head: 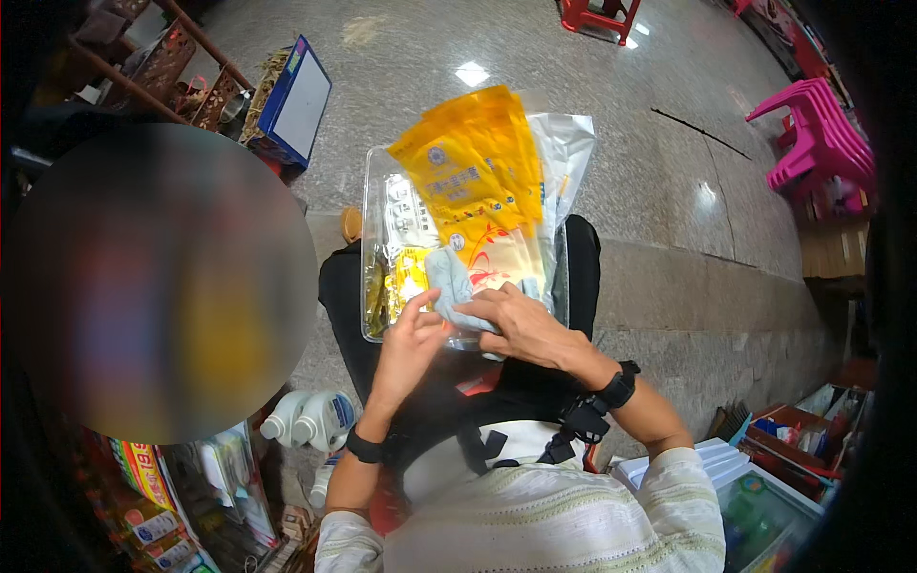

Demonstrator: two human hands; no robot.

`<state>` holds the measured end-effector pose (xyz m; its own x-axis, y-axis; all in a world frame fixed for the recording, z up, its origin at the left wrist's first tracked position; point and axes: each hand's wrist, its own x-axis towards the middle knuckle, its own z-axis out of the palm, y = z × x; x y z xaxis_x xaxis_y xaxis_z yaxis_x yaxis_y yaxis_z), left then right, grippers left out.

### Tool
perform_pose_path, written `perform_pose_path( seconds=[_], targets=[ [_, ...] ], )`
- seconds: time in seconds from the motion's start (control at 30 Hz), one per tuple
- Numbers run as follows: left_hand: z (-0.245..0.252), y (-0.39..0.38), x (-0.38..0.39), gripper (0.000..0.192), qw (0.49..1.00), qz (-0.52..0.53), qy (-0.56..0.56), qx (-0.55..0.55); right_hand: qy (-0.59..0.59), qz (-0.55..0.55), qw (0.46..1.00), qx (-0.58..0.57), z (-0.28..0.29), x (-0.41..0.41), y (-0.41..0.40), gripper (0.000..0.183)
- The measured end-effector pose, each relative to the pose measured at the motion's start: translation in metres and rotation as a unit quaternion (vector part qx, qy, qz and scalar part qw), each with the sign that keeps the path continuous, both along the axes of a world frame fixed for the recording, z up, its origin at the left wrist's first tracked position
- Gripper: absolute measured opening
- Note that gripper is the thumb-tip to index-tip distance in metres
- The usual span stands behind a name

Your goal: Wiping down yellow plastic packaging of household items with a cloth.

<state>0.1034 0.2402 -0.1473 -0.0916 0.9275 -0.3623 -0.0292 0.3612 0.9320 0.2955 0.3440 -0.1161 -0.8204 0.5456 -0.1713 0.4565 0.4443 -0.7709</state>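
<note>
A clear plastic tray [367, 215] rests across my lap. On it lies a folded light grey-blue item [449, 279], soft like a cloth or glove. My right hand [517, 322] grips its lower right end with curled fingers. Beside its left edge is my left hand [414, 333], fingers apart and slightly blurred; I cannot tell whether they touch it. Yellow printed plastic bags [458, 165] spread over the tray, above a cream bag with red floral print [498, 261]. White printed packets [410, 211] and yellow packets [410, 276] sit on the left. A silvery-white bag [569, 154] sticks out at the right.
A blue-edged box [297, 104] and a brown rack [143, 79] stand at the upper left. White plastic jugs [311, 419] are on the floor by my left arm. Stacked pink stools [817, 132] stand right, a red stool [600, 18] ahead. Bins [795, 437] sit lower right.
</note>
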Motion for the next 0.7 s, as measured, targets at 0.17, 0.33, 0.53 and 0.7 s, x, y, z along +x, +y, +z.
perform_pose_path(
  seconds=[0.17,0.33,0.53,0.7],
  targets=[
    [0.013,0.001,-0.010,0.049,0.997,0.045,-0.067,0.014,-0.093,0.045,0.993,0.064,0.003,0.034,0.007,0.044],
    [0.024,-0.004,-0.038,0.040,0.987,0.153,-0.035,0.041,-0.141,-0.010,0.985,0.096,0.001,0.039,0.002,0.039],
    [0.026,-0.027,-0.059,0.035,0.969,0.241,-0.033,0.046,-0.128,-0.002,0.988,0.092,0.007,0.032,0.005,0.032],
    [0.020,-0.045,-0.044,0.030,0.954,0.277,-0.108,0.035,0.022,-0.073,0.995,0.062,0.021,0.024,0.008,0.033]
  ],
)
